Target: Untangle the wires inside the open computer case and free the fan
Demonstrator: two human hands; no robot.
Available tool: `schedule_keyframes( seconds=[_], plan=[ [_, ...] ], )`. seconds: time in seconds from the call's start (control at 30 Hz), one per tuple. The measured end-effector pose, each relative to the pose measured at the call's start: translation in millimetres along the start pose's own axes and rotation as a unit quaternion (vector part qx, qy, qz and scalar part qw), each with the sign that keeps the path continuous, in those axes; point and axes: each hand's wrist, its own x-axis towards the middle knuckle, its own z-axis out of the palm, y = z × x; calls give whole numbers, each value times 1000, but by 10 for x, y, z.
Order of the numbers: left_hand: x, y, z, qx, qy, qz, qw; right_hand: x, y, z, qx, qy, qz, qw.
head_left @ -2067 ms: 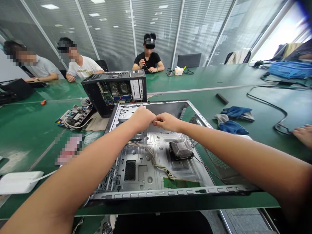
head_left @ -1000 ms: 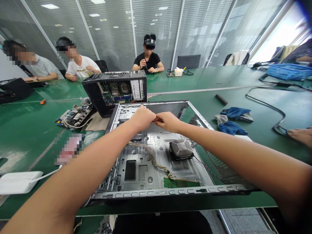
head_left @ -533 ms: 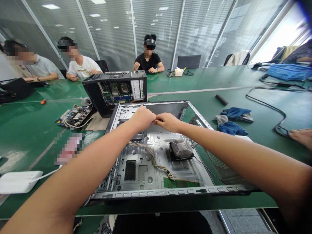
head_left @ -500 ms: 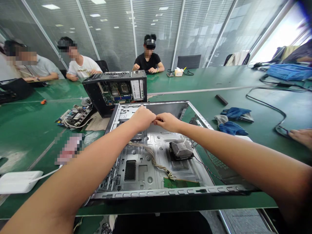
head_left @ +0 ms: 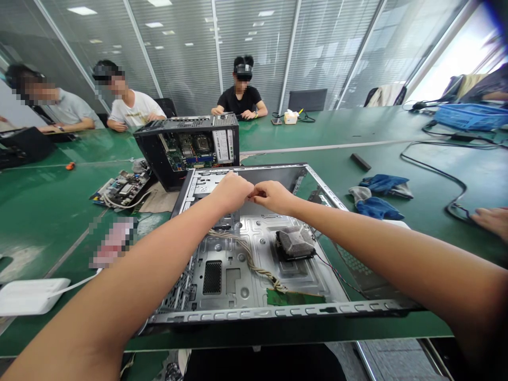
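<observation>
Over the far part of an open computer case (head_left: 254, 316), my two hands meet with fingertips together. My left hand (head_left: 234, 191) is closed, its fingers curled down and away from view. Beside it, my right hand (head_left: 273, 197) pinches at the same spot; whatever lies between the fingers is too small or hidden to name. Inside the case, a finned heatsink (head_left: 296, 242) with a thin dark cable rests on the metal floor. A bundle of twisted beige wires (head_left: 252, 259) runs towards a green circuit board (head_left: 294, 298) near the front rim.
A second computer case (head_left: 186, 145) stands upright behind. Left are a loose motherboard (head_left: 126, 186), a phone (head_left: 115, 242) and a white power bank (head_left: 34, 296). Blue-grey gloves (head_left: 379, 196), a black cable (head_left: 436, 164) and another person's hand (head_left: 490, 219) are right. Several people sit around the table.
My hands stay almost in place, with only a slight shift of the right fingers against the left. The other person's hand at the right edge has moved a little.
</observation>
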Motion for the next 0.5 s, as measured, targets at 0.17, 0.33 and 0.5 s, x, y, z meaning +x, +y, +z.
schedule_keyframes(
  seconds=[0.17, 0.33, 0.5],
  plan=[
    [3, -1, 5, 2, 1, -3, 1000, 0, 20, 11, 11, -10, 9, 1000],
    [8, -8, 48, 2, 9, -3, 1000, -1, 44, -18, 33, -30, 27, 999],
    [7, -8, 63, -1, 11, -2, 1000, -25, 11, -86, 43, -85, 31, 995]
  ],
)
